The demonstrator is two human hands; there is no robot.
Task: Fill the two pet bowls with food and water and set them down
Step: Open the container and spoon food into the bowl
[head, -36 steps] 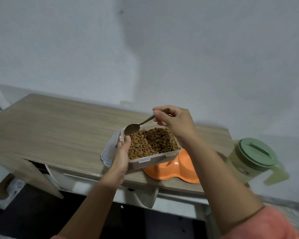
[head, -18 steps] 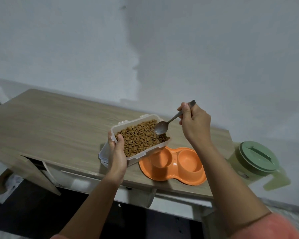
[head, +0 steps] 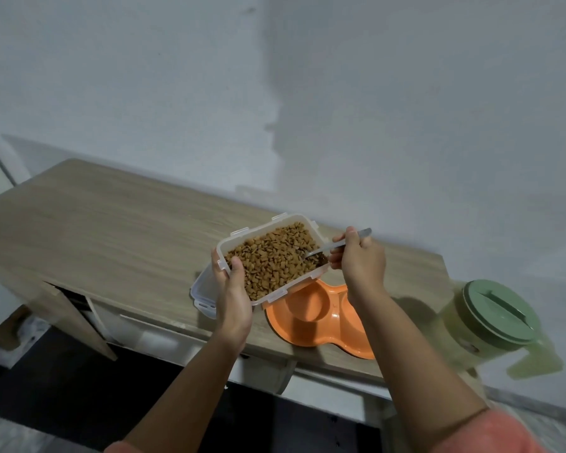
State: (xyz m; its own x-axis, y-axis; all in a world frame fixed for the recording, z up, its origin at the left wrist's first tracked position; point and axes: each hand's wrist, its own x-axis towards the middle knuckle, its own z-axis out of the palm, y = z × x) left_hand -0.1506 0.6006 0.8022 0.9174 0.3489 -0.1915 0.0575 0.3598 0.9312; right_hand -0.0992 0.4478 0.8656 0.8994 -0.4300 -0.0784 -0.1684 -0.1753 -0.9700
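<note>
My left hand (head: pixel 234 297) grips the near end of a clear plastic container (head: pixel 304 222) full of brown kibble (head: pixel 270 261), holding it tilted above the table. My right hand (head: pixel 360 261) pinches the handle of a metal spoon (head: pixel 340 245) whose bowl is dug into the kibble at the container's right side. Below them an orange double pet bowl (head: pixel 311 317) rests on the wooden table (head: pixel 111 230) near its front edge; both of its wells look empty, and my right forearm covers part of the right one.
The container's clear lid (head: pixel 201 291) lies on the table under my left hand. A pale green pitcher with a green lid (head: pixel 494 312) stands to the right of the table. A white wall runs behind. A dark floor lies below the table's front edge.
The spoon went from hovering at the container's left end to its right end and is now pushed into the kibble. The container has tilted and turned, uncovering the orange bowl.
</note>
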